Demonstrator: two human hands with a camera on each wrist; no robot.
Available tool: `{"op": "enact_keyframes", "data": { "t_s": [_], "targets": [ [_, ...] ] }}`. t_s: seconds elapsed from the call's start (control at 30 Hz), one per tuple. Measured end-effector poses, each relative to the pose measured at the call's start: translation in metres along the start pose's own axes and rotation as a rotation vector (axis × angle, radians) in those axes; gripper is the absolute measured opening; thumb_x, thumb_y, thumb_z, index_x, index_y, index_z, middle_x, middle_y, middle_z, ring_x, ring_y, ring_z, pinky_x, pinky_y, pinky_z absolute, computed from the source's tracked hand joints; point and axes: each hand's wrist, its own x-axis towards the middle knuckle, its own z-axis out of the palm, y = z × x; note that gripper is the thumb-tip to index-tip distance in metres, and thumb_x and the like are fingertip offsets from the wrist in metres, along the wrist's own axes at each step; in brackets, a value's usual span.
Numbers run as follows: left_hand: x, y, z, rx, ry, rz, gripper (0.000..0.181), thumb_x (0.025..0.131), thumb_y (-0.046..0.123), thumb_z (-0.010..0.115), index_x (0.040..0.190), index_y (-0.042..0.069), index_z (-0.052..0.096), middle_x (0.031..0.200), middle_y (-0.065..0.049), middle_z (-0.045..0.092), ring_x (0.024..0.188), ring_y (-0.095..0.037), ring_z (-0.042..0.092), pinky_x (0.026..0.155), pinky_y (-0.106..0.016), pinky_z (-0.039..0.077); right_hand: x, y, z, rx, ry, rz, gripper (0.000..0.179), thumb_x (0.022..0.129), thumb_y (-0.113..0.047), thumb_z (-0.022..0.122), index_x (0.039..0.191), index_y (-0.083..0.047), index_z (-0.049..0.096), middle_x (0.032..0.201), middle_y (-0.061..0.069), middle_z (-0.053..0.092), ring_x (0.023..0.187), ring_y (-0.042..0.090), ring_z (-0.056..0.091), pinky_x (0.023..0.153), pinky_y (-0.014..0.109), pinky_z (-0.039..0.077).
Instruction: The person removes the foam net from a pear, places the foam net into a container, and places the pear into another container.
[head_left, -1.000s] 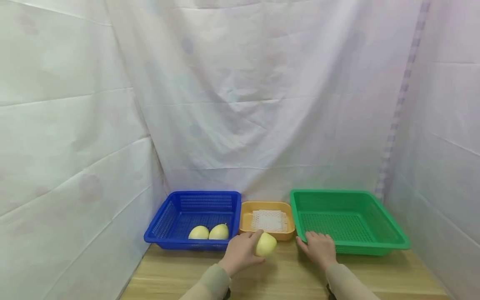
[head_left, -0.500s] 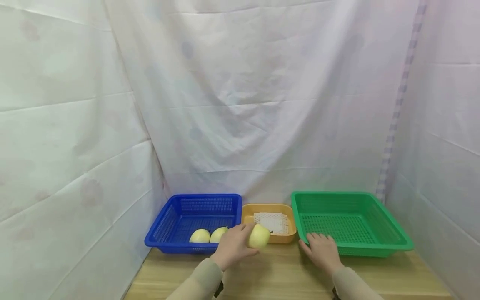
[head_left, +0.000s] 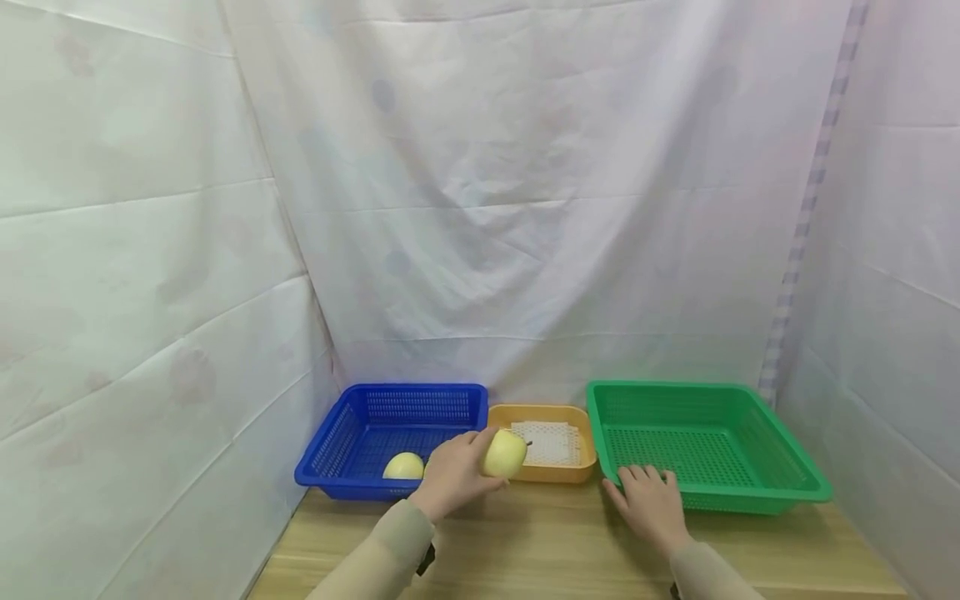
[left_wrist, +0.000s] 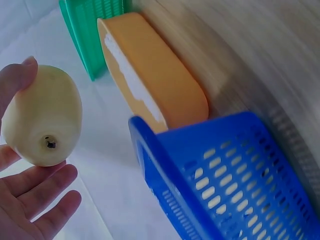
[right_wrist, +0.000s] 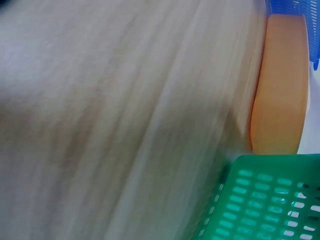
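Observation:
My left hand (head_left: 453, 471) holds a pale yellow pear (head_left: 504, 454) between thumb and fingers, raised in front of the small orange tray (head_left: 555, 475). In the left wrist view the pear (left_wrist: 45, 115) turns its dark blossom end to the camera, with the thumb on top and the fingers below. Another pear (head_left: 404, 466) lies in the blue basket (head_left: 330, 482), near its front wall; my left hand hides the spot to its right. At the front left corner of the green basket (head_left: 750, 497), my right hand (head_left: 651, 504) rests its fingers on the rim, thumb spread to the left.
White foam netting (head_left: 551, 442) lies in the orange tray, which stands between the two baskets. All three containers are at the back of the wooden table (head_left: 555, 550). White cloth (head_left: 480, 208) hangs behind and on both sides.
My left hand has moved left and slightly up with the pear, from before the orange tray towards the blue basket, covering one pear there. The right hand stays at the green basket's rim.

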Motion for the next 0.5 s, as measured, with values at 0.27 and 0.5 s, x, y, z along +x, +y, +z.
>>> {"op": "enact_keyframes", "data": {
  "t_s": [0.27, 0.5],
  "targets": [
    [0.006, -0.019, -0.014, 0.031, 0.046, -0.018, 0.084, 0.071, 0.054, 0.080, 0.139, 0.016, 0.049, 0.109, -0.006, 0.066, 0.084, -0.022, 0.064, 0.064, -0.037, 0.051, -0.007, 0.006, 0.007, -0.011, 0.037, -0.034, 0.033, 0.090, -0.044, 0.064, 0.098, -0.012, 0.067, 0.091, 0.006, 0.067, 0.083, 0.028, 0.060, 0.073, 0.049, 0.043],
    [0.011, -0.038, -0.029, 0.050, 0.042, -0.057, 0.083, 0.072, 0.053, 0.080, 0.140, 0.015, 0.049, 0.111, -0.009, 0.066, 0.086, -0.024, 0.065, 0.067, -0.040, 0.053, -0.007, 0.008, 0.016, -0.009, 0.099, -0.054, 0.032, 0.088, -0.043, 0.067, 0.096, -0.012, 0.067, 0.089, 0.005, 0.066, 0.080, 0.026, 0.058, 0.072, 0.049, 0.042]
  ]
}}
